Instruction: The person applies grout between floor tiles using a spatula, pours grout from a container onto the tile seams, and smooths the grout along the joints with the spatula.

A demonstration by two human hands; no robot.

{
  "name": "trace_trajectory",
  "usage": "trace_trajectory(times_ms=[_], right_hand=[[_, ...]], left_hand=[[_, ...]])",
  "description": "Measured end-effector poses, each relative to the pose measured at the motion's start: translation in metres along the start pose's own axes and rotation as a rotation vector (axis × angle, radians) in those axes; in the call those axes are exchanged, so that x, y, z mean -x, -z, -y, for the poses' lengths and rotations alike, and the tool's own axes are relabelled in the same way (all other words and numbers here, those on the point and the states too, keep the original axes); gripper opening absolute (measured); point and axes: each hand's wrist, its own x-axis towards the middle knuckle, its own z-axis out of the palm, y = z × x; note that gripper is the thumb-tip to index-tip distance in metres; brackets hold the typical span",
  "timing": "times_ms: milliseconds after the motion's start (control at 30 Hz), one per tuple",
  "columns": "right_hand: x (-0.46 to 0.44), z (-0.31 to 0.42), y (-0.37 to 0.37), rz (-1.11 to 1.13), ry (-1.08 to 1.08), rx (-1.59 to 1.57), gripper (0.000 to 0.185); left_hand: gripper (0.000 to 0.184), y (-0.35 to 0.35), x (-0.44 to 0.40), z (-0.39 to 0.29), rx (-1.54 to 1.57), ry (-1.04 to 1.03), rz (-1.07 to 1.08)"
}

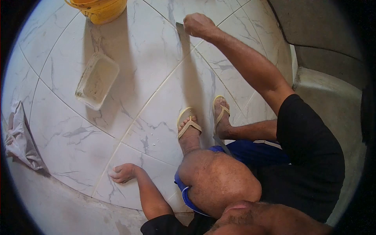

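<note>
My right hand (199,26) is closed and reaches out low over the tiles at the upper middle. A thin, flat grey blade (179,27) sticks out from its fingers, like a scraper; the handle is hidden in the fist. Close to the floor at lower left, my left hand (124,173) has its fingers curled in. Whitish specks show at its fingertips, and whatever lies inside the fingers is hidden. Under both hands spreads the white marbled tile floor (152,105), with pale joint lines between the tiles.
A white tub (97,81) with dried residue sits at left. Behind it stands a yellow bucket (102,11). A crumpled whitish cloth or bag (21,139) lies at the far left edge. My sandalled feet (189,125) are mid-floor, and a grey curved surface (329,90) borders the right.
</note>
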Motion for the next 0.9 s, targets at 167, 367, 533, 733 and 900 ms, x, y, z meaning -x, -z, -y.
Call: trace_trajectory(times_ms=[167, 367, 533, 733, 900], right_hand=[[0.032, 0.021, -0.005, 0.039, -0.094, -0.037, 0.028], [0.054, 0.051, -0.015, 0.076, -0.165, -0.082, 0.027], [0.060, 0.064, -0.048, 0.042, -0.171, -0.170, 0.026], [0.080, 0.093, -0.051, 0.108, -0.299, -0.260, 0.021], [0.085, 0.043, -0.039, -0.010, -0.039, -0.081, 0.031]], left_hand=[[0.045, -0.003, 0.003, 0.004, -0.007, -0.052, -0.040], [0.045, 0.000, 0.002, 0.001, -0.043, -0.017, 0.009], [0.045, 0.004, 0.000, -0.003, -0.023, 0.010, 0.036], [0.046, 0.016, 0.002, -0.015, -0.046, 0.029, 0.039], [0.046, 0.012, 0.000, -0.011, -0.025, 0.024, 0.044]])
